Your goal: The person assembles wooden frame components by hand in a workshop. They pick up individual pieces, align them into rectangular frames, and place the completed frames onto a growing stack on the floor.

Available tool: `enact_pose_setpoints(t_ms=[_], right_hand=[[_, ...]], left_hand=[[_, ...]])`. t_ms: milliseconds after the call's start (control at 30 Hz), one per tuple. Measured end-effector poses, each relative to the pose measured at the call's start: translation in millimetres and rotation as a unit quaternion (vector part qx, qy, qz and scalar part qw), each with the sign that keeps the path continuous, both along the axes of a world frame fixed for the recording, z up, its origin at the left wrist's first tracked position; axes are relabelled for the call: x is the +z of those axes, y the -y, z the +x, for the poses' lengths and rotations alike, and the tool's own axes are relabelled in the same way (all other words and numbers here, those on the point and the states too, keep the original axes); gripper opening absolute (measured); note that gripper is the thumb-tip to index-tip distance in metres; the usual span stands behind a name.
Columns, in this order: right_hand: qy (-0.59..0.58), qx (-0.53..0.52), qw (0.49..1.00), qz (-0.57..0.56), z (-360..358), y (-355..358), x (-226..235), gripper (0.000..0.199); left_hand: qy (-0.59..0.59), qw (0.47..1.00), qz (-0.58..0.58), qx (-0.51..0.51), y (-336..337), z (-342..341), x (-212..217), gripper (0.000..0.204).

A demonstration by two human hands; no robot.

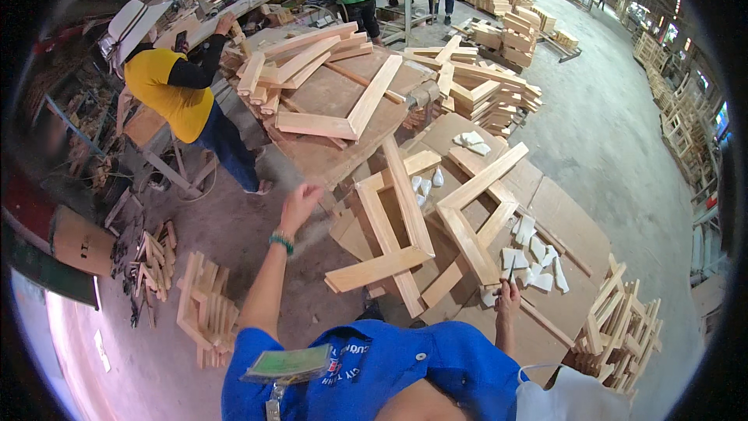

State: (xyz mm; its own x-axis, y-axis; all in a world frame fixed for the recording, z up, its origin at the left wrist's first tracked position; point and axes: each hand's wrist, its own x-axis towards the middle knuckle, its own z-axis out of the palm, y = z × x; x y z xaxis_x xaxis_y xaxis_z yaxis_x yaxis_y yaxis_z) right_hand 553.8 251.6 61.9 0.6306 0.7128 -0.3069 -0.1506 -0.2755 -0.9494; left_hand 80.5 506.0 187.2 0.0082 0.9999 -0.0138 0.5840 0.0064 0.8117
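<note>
My left hand [301,206], with a green bracelet at the wrist, is raised left of the near work table, its fingers loosely bent and nothing visible in them. On the right, my right hand [508,298] is closed on a slim, dark, pointed knife-like tool [512,271]. Beside it lie white torn pieces [538,249], perhaps foam or cloth. In front of me, L-shaped wooden frame pieces [382,267] overlap on the cardboard-covered table. More angled wooden pieces [467,245] lie nearest my right hand, one end almost at its fingers.
A second table [312,154] ahead holds stacked wooden parts [304,62]. Wooden stacks stand on the floor at left [206,308] and right [619,331]. A person in a yellow shirt [175,90] stands at the far left; other people work at the back.
</note>
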Motion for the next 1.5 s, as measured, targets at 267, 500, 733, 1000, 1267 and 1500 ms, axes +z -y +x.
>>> enact_pose_setpoints(t_ms=[267, 500, 733, 1000, 1267, 1500], right_hand=[[0.049, -0.123, 0.99, -0.047, -22.0, 7.3, 6.7, 0.024], [0.061, -0.16, 0.983, -0.061, -59.6, 39.4, -18.0, 0.023], [0.098, -0.137, 0.972, -0.165, -104.1, 57.6, -13.6, 0.023], [0.162, -0.092, 0.975, -0.118, -117.1, 83.1, -43.6, 0.025], [0.169, -0.072, 0.976, -0.115, -97.8, 54.2, -12.2, 0.028], [0.173, 0.027, 0.983, 0.051, -75.1, -22.5, 92.4, 0.021]], left_hand=[[-0.218, 0.971, 0.026, -0.094, -232.2, 60.3, 20.7, 0.054], [-0.278, 0.958, 0.015, -0.068, -334.5, 109.0, 15.9, 0.078], [-0.257, 0.963, -0.067, -0.05, -369.5, 137.5, -6.7, 0.074], [-0.226, 0.967, -0.037, -0.114, -345.5, 119.6, 23.0, 0.069], [0.176, 0.945, 0.173, -0.216, -243.1, 43.0, 152.8, 0.043], [0.472, 0.859, 0.064, -0.188, -79.4, 35.5, 230.9, 0.054]])
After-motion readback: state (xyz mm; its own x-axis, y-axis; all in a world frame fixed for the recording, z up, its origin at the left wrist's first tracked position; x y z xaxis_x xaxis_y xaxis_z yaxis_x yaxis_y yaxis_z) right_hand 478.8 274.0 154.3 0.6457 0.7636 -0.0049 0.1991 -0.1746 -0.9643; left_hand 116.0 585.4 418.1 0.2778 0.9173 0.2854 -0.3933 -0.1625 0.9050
